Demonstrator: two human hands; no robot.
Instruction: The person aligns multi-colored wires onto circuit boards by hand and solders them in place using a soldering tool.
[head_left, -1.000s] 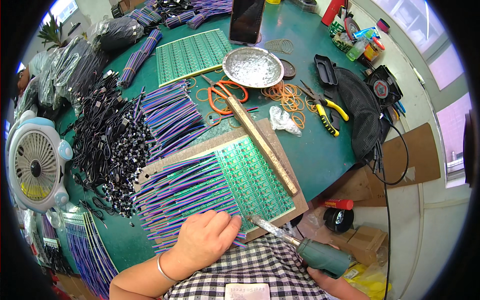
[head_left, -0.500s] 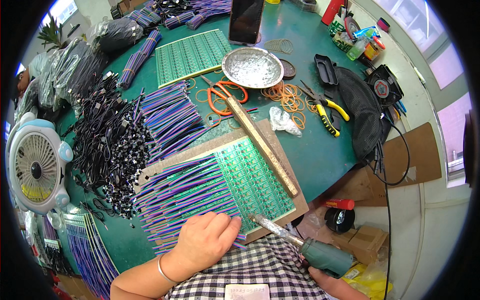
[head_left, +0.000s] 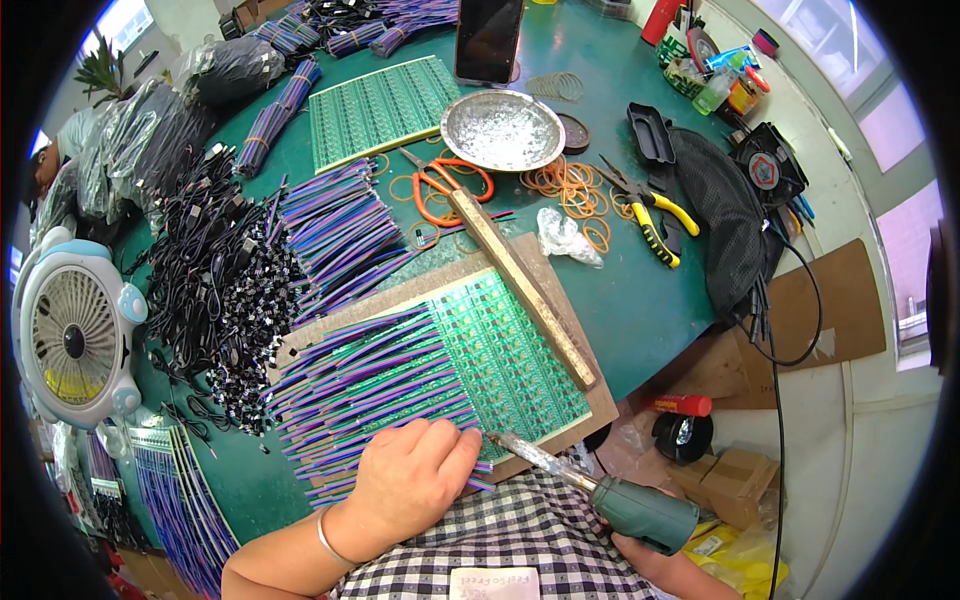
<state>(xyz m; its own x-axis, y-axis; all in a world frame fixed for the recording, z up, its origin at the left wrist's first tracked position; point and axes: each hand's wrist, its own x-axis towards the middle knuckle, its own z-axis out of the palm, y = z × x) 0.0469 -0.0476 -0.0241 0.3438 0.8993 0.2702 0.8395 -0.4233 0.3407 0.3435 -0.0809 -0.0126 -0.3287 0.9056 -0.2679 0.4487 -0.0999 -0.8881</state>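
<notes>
head: left grip (head_left: pixel 408 482) touches wires (head_left: pixel 365 385) while right grip (head_left: pixel 643 563) holds soldering iron (head_left: pixel 645 513).

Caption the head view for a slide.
Left hand on striped wires over a green circuit board; right hand holding a soldering iron.

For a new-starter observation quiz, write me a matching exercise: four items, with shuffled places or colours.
Column one:
1. Soldering iron
2. Left hand
3. Scissors
4. Pliers

Column two:
A. Yellow-and-black handles
B. Over the striped wires
C. Held in the right hand
D. Orange handles

Right pairs: 1-C, 2-B, 3-D, 4-A
</notes>
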